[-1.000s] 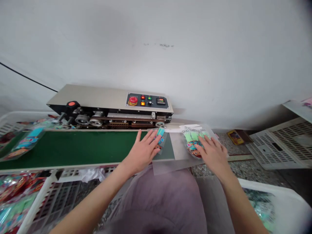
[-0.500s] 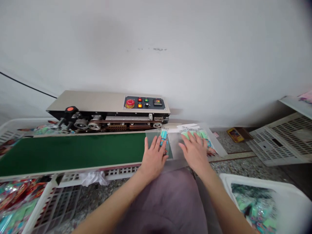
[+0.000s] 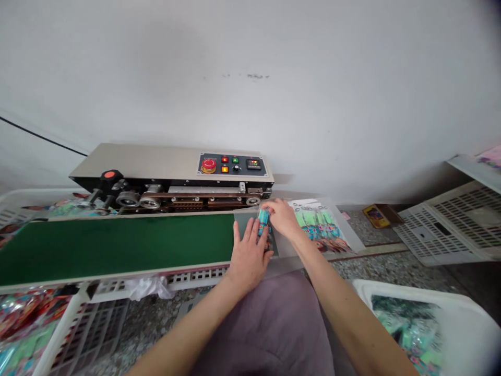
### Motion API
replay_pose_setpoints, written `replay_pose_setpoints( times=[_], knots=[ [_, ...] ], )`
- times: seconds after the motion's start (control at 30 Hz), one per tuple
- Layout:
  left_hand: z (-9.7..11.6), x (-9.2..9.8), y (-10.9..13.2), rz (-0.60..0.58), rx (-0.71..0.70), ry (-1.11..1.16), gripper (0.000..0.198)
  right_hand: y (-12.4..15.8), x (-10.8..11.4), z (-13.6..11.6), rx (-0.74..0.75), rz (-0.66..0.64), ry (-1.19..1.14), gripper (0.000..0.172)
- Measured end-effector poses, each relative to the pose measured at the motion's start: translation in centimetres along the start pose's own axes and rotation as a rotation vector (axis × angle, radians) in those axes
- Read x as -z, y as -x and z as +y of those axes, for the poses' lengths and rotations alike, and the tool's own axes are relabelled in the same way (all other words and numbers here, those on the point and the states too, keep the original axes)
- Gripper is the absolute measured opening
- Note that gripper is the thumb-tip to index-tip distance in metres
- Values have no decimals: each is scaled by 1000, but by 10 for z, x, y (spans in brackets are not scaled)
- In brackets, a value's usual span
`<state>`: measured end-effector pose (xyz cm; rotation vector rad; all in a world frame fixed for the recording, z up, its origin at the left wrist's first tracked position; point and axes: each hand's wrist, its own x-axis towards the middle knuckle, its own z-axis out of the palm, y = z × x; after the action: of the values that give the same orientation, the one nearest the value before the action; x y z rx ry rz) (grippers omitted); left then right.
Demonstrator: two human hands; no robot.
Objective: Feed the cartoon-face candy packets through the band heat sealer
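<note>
A clear plastic bag [image 3: 267, 243] with a blue printed item in it lies at the right end of the green conveyor belt [image 3: 136, 245]. My left hand [image 3: 250, 250] rests flat over the bag, fingers stretched out and slightly spread. My right hand [image 3: 282, 216] is closed at the bag's top edge, thumb and fingers pinched together just below the inlet of the band sealing machine [image 3: 172, 164]. To the right of that hand, several filled bags [image 3: 321, 227] with green and blue contents lie in an overlapping row on a pale sheet.
A white tub [image 3: 462, 308] of packets stands at the lower right. White crates [image 3: 55, 339] with colourful packets sit at the lower left. Another crate [image 3: 450, 224] leans at the right, near a small box [image 3: 378, 215] on the floor.
My right hand has moved left from the row of filled bags to the top edge of the bag on the belt, its fingers closing. My left hand has stayed almost in place.
</note>
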<state>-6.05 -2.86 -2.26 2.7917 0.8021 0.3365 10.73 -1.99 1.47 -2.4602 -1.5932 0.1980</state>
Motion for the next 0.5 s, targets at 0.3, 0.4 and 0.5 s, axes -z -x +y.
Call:
replay_pose_setpoints(
  times=[0.3,0.4,0.5],
  knots=[
    [-18,3,-13,5,-150,1,49,27,18,19,-44,87,126,47],
    [-28,1,-21,-24,-278,-3,50,52,25,45,-101,107,270,38],
    [-26,-3,-24,-15,-229,-12,52,76,21,72,-151,111,399,40]
  ],
)
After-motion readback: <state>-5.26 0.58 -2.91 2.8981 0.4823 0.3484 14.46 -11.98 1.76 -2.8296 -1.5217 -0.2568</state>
